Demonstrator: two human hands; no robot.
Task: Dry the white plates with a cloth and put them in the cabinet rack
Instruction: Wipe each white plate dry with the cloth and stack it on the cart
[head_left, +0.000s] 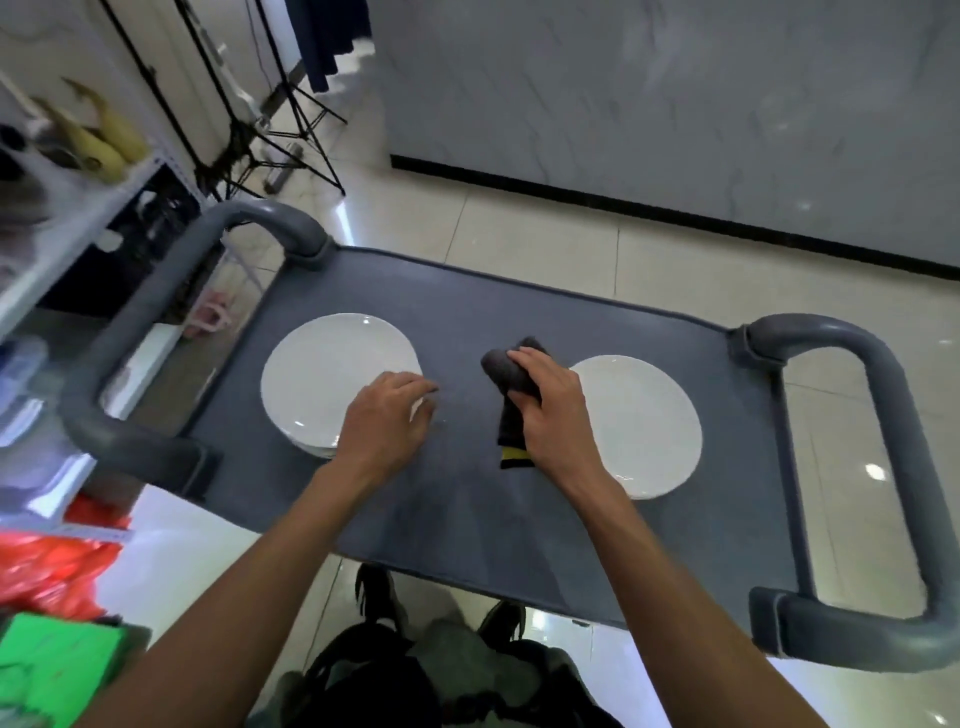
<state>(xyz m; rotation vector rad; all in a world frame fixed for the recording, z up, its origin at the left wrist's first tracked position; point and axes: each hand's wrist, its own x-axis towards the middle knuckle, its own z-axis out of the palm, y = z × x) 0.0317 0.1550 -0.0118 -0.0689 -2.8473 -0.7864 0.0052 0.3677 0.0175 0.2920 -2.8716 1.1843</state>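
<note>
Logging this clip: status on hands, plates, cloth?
Left hand on rim of left plate stack. Right hand grips cloth. Right plate flat on cart. Nothing blocking.
</note>
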